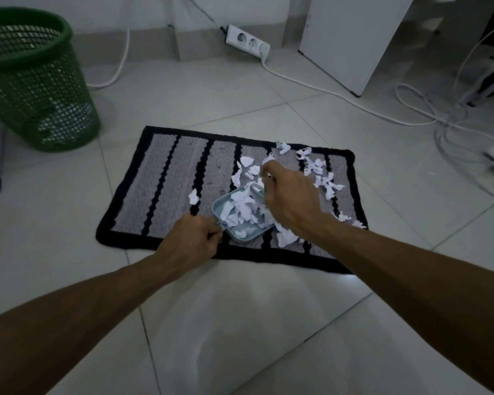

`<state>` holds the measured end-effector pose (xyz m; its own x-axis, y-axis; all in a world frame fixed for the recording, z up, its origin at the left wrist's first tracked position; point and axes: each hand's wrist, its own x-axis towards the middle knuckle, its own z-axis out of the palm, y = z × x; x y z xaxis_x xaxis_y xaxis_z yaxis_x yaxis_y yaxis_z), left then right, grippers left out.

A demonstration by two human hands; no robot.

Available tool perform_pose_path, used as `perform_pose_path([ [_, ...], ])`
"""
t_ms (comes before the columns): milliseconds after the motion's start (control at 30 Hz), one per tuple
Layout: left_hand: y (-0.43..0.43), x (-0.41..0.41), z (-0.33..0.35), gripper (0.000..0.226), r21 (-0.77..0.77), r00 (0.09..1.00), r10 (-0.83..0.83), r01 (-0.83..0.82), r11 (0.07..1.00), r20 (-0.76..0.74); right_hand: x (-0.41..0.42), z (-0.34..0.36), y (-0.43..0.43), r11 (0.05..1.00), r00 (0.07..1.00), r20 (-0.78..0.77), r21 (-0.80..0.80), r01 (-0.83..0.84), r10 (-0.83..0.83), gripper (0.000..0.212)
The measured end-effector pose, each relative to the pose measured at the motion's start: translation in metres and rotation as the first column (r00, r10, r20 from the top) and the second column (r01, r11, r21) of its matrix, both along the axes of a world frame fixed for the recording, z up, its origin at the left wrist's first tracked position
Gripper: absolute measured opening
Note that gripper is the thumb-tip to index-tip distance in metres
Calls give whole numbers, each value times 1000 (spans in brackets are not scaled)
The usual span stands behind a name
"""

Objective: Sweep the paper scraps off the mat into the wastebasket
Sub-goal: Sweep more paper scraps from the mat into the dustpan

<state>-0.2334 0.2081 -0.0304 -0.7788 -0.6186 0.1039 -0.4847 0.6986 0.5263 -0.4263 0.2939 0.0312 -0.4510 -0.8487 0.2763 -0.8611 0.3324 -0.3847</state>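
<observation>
So the grey mat (166, 178) with the black stripes and black border is lying flat on the tiled floor (69, 223), and the paper scraps (241, 205) are all on its right half. A good pile of them is already sitting in a little light-blue dustpan (216, 208) that rests on the mat near its front edge. The rest are scattered loose toward the mat's far right corner and right edge, plus one stray piece just left of the pan. The left hand (191, 236) is clamped on the dustpan's handle at the near left corner of the pan, fingers curled tight around it. The right hand (291, 198) is over the pan's far side, fingers curled round what looks like a small brush (255, 191) in the same light blue. Most of that is hidden under the hand, so I can't say much about its shape. The two hands are close, with only the pan between them. The green mesh wastebasket (35, 89) stands on the floor at the far left, well apart from the mat. Against the far wall there's a white power strip (247, 42) with a white cable (354, 104) snaking off to the right.
</observation>
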Motion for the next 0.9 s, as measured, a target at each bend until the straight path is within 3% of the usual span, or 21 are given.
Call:
perform_pose_path([
  [267,1,11,4,20,-17,997,80,-80,997,14,-25,32,-23,984,997,70,-174,50,-38,15],
  [433,-7,17,2,20,3,991,131,-131,991,5,-56,26,-49,986,996,60,-151,71,-63,16],
  [633,-9,16,-1,22,-14,990,140,-140,990,-6,-54,9,-54,997,993,91,19,-76,74,16],
  [767,-10,16,0,19,-30,988,152,-152,988,6,-21,1,-44,971,970,51,13,-237,236,12],
  [900,-10,14,-1,19,-37,987,160,-160,986,16,-5,15,-37,966,963,74,-15,-260,260,8],
])
